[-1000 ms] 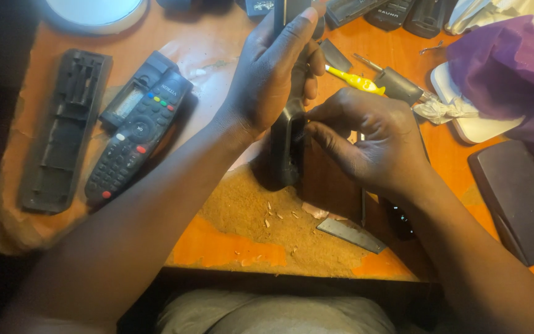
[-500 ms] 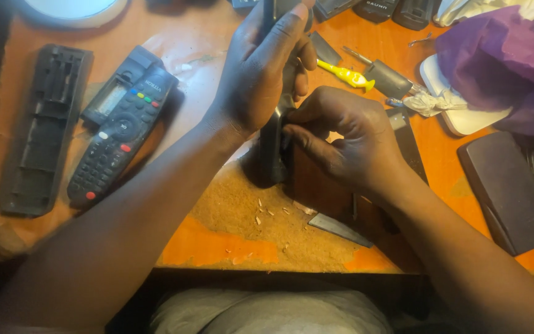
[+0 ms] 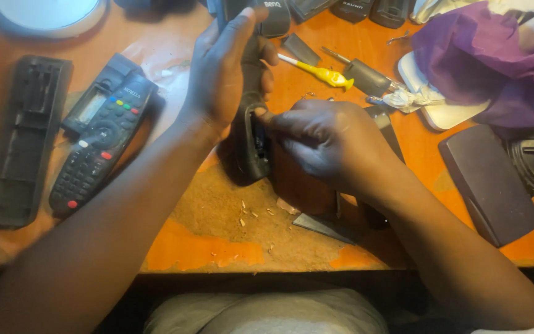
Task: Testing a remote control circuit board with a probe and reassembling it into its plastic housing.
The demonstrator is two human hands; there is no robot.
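long black plastic remote casing [image 3: 251, 133] stood on end on worn orange desk [image 3: 217, 247], long axis away from body | gripped by left hand [image 3: 224, 74] | open compartment pinched by right hand [image 3: 322, 142] fingertips, right nearer

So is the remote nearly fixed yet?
Not yet, it seems. One remote lies whole on the table, with an empty back shell beside it. The left hand holds a dark remote on its edge while the right hand pokes fingertips into its open side. A yellow screwdriver lies unused.
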